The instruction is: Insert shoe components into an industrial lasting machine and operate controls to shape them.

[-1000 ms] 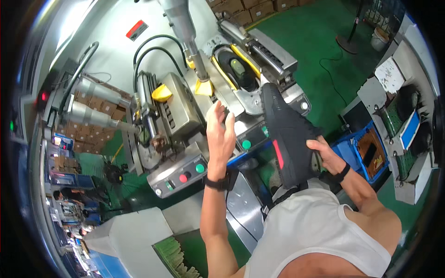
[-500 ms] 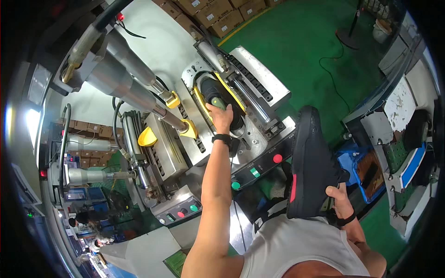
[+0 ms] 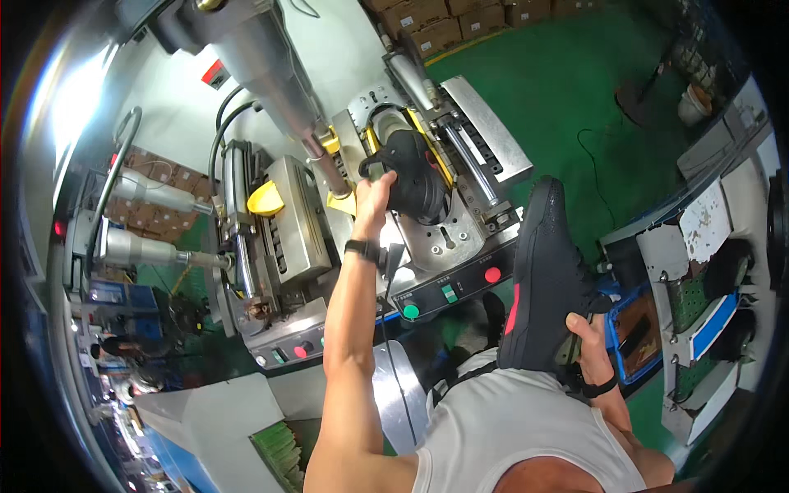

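My left hand (image 3: 374, 197) is closed around the opening end of a black shoe (image 3: 415, 185), where a bit of green shows. That shoe is tilted over the yellow-edged cradle of a metal shoe press (image 3: 440, 238), with its sole partly turned into view. Whether it still touches the cradle, I cannot tell. In front of my body on the right, my right hand (image 3: 588, 341) grips a second black shoe (image 3: 542, 263) at its heel end. A red patch marks that shoe's side, and its toe points away from me.
Metal press cylinders (image 3: 271, 74) with yellow pads stand left of the cradle. Red and green buttons line the front panel (image 3: 452, 292). To the right are a blue crate (image 3: 637, 341) and a rack (image 3: 699, 304) holding dark shoes. Cartons (image 3: 477, 20) are stacked at the back.
The shoe in my left hand has come up out of the cradle and tipped over. My right hand keeps its shoe nearly still, while the whole view has shifted slightly.
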Demonstrator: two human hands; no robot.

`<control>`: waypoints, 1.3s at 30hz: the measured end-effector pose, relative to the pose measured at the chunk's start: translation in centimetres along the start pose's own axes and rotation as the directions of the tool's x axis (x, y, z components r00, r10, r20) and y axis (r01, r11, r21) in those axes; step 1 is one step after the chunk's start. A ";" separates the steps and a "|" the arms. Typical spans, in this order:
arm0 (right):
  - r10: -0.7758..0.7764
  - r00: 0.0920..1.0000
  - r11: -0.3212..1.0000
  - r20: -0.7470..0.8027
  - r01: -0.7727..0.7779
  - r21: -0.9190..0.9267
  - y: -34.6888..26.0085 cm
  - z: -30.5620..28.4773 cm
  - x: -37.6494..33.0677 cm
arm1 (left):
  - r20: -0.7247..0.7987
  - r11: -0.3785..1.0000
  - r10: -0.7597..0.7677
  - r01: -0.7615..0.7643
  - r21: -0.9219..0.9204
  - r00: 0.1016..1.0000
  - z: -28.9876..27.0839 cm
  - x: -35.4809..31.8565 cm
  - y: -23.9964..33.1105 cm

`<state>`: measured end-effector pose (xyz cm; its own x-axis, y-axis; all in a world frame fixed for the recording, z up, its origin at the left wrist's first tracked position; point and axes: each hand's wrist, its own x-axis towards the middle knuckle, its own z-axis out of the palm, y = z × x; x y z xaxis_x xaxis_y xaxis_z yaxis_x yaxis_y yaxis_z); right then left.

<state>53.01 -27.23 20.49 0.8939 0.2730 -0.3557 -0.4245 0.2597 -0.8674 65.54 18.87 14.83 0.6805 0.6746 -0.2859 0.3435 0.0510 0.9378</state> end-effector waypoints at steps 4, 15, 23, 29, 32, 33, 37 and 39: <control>-0.136 0.989 0.984 0.062 0.142 -0.104 -1.2 2.5 1.8 | 0.162 0.892 0.100 -0.016 -0.453 0.982 -4.9 -12.6 -2.9; 0.320 0.864 0.847 0.389 -0.077 -0.526 -5.6 22.1 22.0 | 0.091 0.960 -0.021 0.045 -0.275 0.996 -23.4 -40.3 -10.9; -0.147 0.920 -0.050 0.364 0.360 -0.932 3.9 33.7 36.0 | -0.482 0.974 -0.227 0.204 -0.100 0.846 -29.0 -53.2 -26.2; -0.229 0.846 -0.055 0.481 0.482 -0.874 5.2 33.5 39.0 | -0.668 0.920 -0.334 0.383 -0.078 0.665 -31.6 -54.8 -30.8; -0.241 0.824 -0.112 0.513 0.501 -0.858 7.2 34.1 38.2 | -0.722 0.878 -0.229 0.459 0.137 0.653 -31.5 -51.4 -31.7; -0.229 0.820 -0.150 0.524 0.502 -0.852 8.0 34.1 37.8 | -0.734 0.829 -0.228 0.524 0.198 0.639 -31.1 -50.4 -31.9; -0.286 0.837 -0.191 0.467 0.428 -0.884 9.2 33.9 37.8 | -0.650 0.497 -0.268 0.680 0.539 0.711 -28.5 -48.5 -32.4; -0.312 0.813 -0.162 0.493 0.466 -0.870 8.9 33.6 38.2 | -0.646 0.357 -0.139 0.647 0.674 0.750 -27.8 -48.2 -32.5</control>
<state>78.55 16.64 10.83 0.7874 0.5973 0.1527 0.6105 -0.7209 -0.3281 3.57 5.18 3.57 0.0446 0.9751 -0.2174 0.9990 -0.0419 0.0171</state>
